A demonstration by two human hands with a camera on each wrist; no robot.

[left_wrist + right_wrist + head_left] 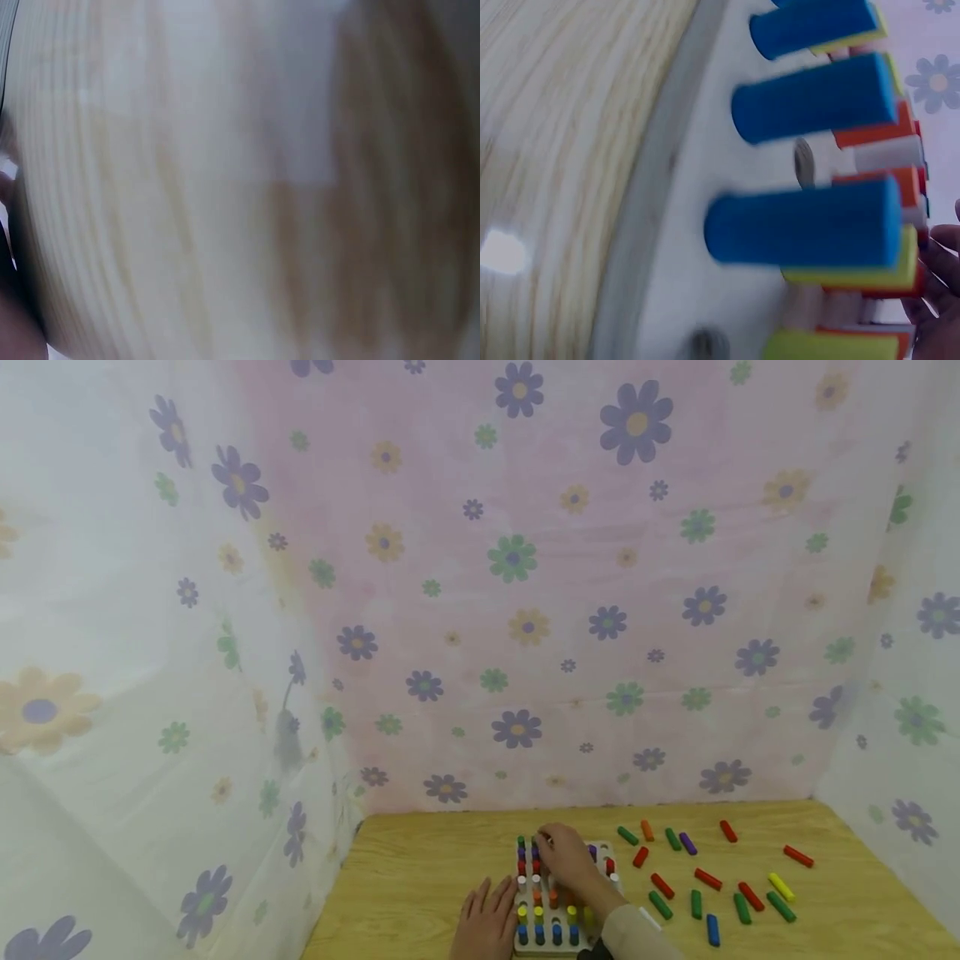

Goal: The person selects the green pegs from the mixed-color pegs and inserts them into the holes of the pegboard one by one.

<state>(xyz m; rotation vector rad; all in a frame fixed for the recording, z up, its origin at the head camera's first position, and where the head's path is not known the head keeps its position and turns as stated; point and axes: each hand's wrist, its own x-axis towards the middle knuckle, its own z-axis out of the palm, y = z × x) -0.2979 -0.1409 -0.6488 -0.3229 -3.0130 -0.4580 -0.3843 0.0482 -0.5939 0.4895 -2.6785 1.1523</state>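
Observation:
A pale wooden pegboard [566,946] stands near the table's front edge, with rows of coloured round pegs upright in its holes. Blue pegs [802,225] fill most of the nearest row, then yellow, orange, white, red and purple ones behind. My right hand [566,857] reaches across the board to the far row, its thumb and fingers pinching a green peg [536,840] at the second column. At the board's left edge my left hand [486,920] lies flat, fingers spread, fingertips right at the side. The left wrist view shows mostly blurred wood grain.
Loose pegs lie scattered on the wooden table [405,877] right of the board, among them a red peg [798,856], a yellow peg [781,887] and a blue peg [712,930]. Flower-printed sheets [517,677] hang behind and at both sides.

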